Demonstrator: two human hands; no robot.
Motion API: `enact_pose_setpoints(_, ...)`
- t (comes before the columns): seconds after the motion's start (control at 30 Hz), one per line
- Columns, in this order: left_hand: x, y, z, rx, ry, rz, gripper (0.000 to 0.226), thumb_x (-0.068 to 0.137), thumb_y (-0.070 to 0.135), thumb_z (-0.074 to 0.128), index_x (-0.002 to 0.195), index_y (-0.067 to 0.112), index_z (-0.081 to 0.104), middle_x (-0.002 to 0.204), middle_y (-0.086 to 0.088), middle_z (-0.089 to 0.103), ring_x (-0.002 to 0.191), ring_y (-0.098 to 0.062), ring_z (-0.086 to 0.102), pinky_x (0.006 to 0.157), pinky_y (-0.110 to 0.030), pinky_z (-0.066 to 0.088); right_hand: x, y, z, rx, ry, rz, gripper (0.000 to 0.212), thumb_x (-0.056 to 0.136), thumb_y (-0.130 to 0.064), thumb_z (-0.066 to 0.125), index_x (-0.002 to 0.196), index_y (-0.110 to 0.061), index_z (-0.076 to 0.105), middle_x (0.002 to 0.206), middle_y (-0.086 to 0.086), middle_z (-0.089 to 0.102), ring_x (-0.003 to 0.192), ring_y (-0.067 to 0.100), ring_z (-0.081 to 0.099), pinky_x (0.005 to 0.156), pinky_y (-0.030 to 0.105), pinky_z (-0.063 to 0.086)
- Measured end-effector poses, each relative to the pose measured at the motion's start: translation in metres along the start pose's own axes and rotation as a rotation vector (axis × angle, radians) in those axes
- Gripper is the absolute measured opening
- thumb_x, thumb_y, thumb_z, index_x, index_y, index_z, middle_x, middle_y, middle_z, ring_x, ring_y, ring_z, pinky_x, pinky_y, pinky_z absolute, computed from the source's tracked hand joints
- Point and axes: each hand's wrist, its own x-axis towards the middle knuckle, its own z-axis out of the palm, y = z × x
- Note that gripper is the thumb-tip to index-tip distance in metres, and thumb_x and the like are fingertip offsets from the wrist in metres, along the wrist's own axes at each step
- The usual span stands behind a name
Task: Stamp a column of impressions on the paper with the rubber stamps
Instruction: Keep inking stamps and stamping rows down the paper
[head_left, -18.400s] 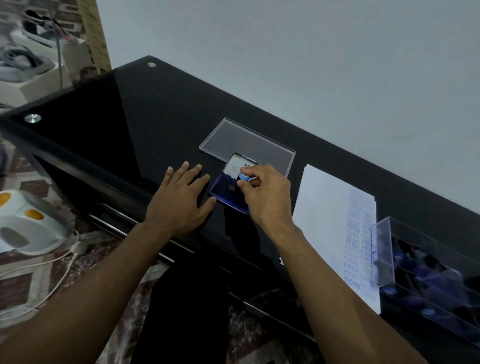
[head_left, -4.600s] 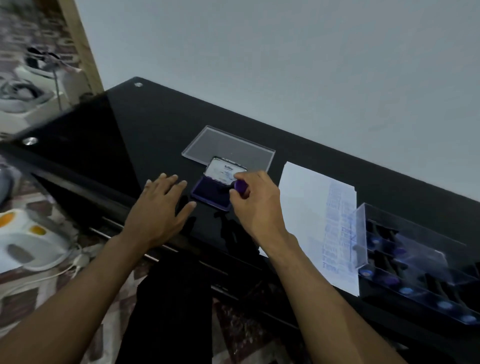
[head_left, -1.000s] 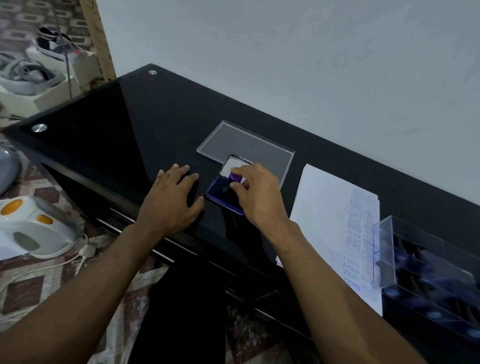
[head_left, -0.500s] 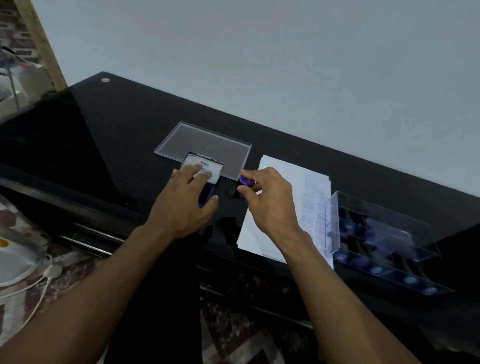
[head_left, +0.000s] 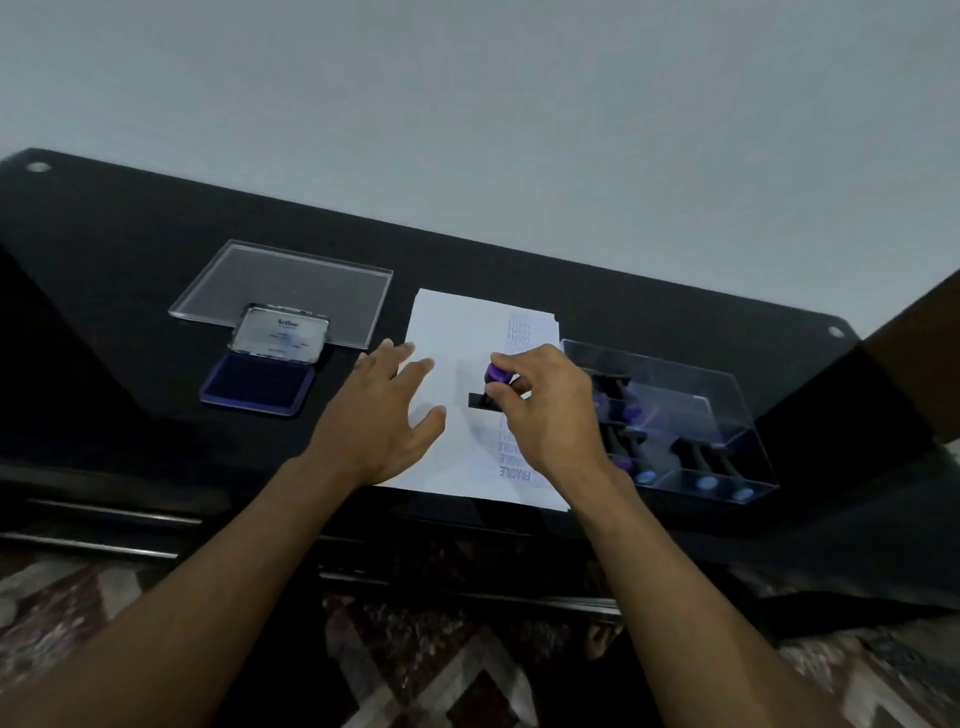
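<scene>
Fingers of the right hand (head_left: 550, 410) pinch a purple-topped stamp (head_left: 491, 387) over the paper (head_left: 457, 332), beside its printed column. Left hand (head_left: 384, 415) lies flat, fingers spread, on the paper's left edge.

"Artline" on ink-pad lid (head_left: 280, 332); "FRAGILE" on paper (head_left: 452, 332)

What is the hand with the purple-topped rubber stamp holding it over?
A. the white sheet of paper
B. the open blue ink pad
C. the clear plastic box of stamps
A: the right hand grips the purple-topped rubber stamp over the white sheet of paper, well right of the open blue ink pad.
</scene>
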Motion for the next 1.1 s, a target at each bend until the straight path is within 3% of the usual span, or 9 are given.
enact_pose_setpoints(0.3,0.015,-0.007,0.025,0.066,-0.069,0.001,0.068,0.098,0.058,0.042,0.156,0.024,0.033,0.167,-0.003,0.021,0.156,-0.023,0.005,0.126,-0.045,0.007,-0.001,0.014,0.002,0.007,-0.017,-0.011,0.031,0.090,-0.021,0.072,0.120,-0.017,0.070,0.111,0.000,0.062,0.089,0.014,0.065,0.089,0.026,0.054)
enact_pose_setpoints(0.57,0.016,-0.014,0.033,0.099,-0.091,0.007,0.082,0.088,0.070,0.019,0.155,0.026,0.036,0.167,-0.002,0.020,0.156,-0.024,0.006,0.127,-0.046,0.004,-0.003,0.019,0.011,0.020,-0.032,-0.023,0.034,0.088,-0.021,0.073,0.122,-0.016,0.070,0.112,-0.003,0.061,0.084,0.007,0.063,0.083,0.010,0.048)
enact_pose_setpoints(0.83,0.016,-0.016,0.035,0.123,-0.084,0.029,0.085,0.088,0.072,0.013,0.156,0.025,0.035,0.168,-0.002,0.018,0.156,-0.022,0.005,0.125,-0.043,0.001,-0.003,0.020,0.015,0.009,-0.030,-0.028,0.035,0.088,-0.021,0.074,0.122,-0.015,0.069,0.111,-0.002,0.062,0.085,0.008,0.062,0.083,0.011,0.047)
enact_pose_setpoints(0.97,0.017,-0.016,0.035,0.124,-0.078,0.031,0.085,0.088,0.072,0.013,0.156,0.025,0.036,0.167,-0.003,0.019,0.156,-0.023,0.007,0.126,-0.044,0.002,-0.003,0.021,0.016,0.004,-0.028,-0.028,0.035,0.088,-0.021,0.074,0.122,-0.014,0.069,0.111,-0.001,0.062,0.088,0.011,0.063,0.088,0.019,0.052)
enact_pose_setpoints(1.1,0.016,-0.017,0.036,0.124,-0.066,0.035,0.081,0.090,0.070,0.018,0.155,0.024,0.038,0.167,-0.004,0.022,0.156,-0.023,0.009,0.126,-0.046,0.005,-0.003,0.021,0.017,0.002,-0.027,-0.039,0.034,0.088,-0.021,0.074,0.121,-0.014,0.070,0.111,-0.001,0.062,0.088,0.011,0.063,0.085,0.014,0.048)
